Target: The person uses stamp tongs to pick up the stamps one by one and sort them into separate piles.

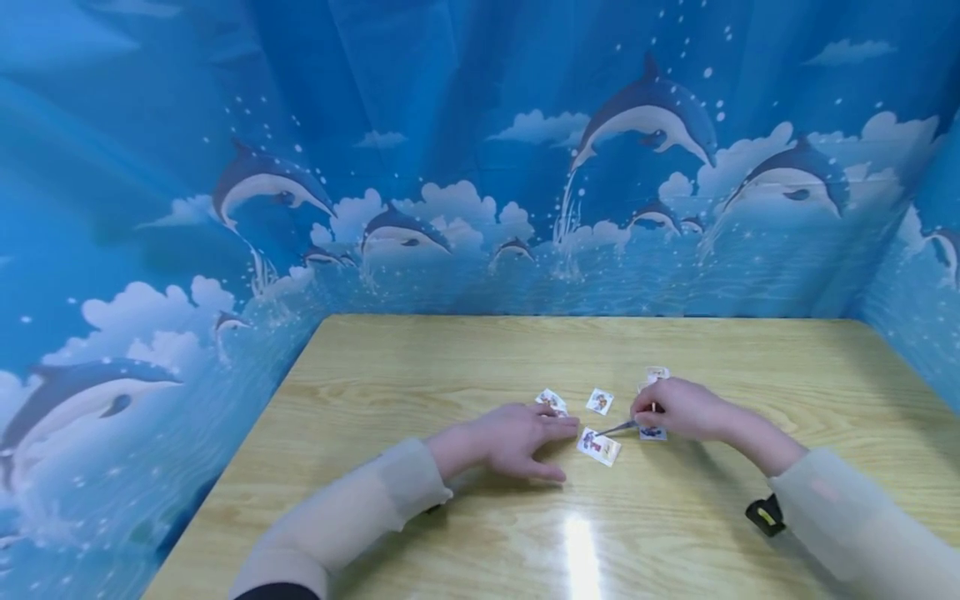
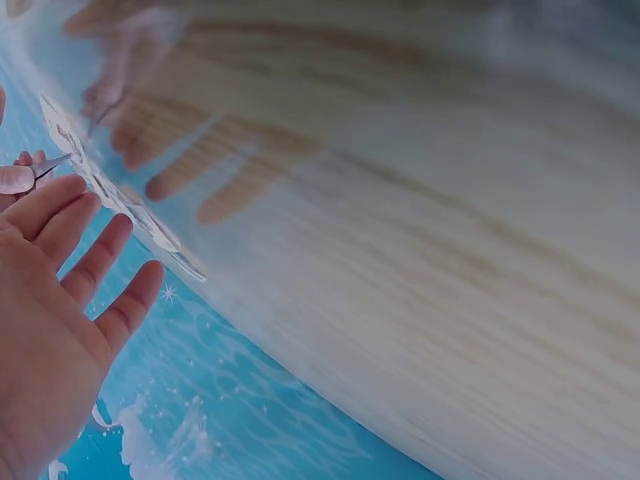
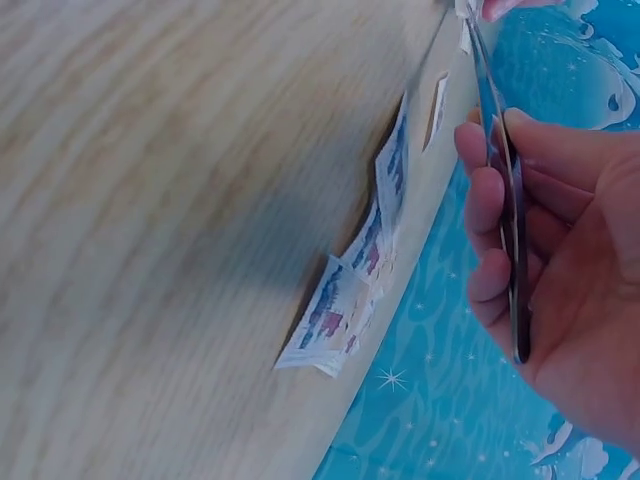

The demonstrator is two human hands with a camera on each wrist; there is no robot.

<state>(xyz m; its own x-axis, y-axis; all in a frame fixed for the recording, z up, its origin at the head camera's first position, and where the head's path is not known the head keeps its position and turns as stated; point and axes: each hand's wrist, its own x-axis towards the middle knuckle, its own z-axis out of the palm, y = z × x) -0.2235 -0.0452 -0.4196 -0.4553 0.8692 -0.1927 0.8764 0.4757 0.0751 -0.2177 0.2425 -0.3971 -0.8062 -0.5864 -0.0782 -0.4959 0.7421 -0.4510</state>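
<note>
My right hand (image 1: 692,408) grips a pair of metal tweezers (image 3: 516,235) between thumb and fingers. The tweezer tips reach left to the upper edge of a small printed paper card (image 1: 602,450) on the table. My left hand (image 1: 525,440) is spread flat-fingered just left of that card, its fingertips close to the card's edge. In the left wrist view, the fingers (image 2: 95,260) are extended and apart. Another small card (image 1: 551,400) lies partly behind the left fingertips. Beyond the tweezers lies a square card (image 1: 600,402). Under the right hand, a further card (image 1: 653,434) is partly hidden.
Overlapping printed cards (image 3: 330,315) lie beside the right hand; one card (image 1: 657,372) shows past its knuckles. The wooden table (image 1: 420,358) meets a blue dolphin-print curtain (image 1: 450,125) at the back and sides. A black strap piece (image 1: 766,516) shows at the right sleeve.
</note>
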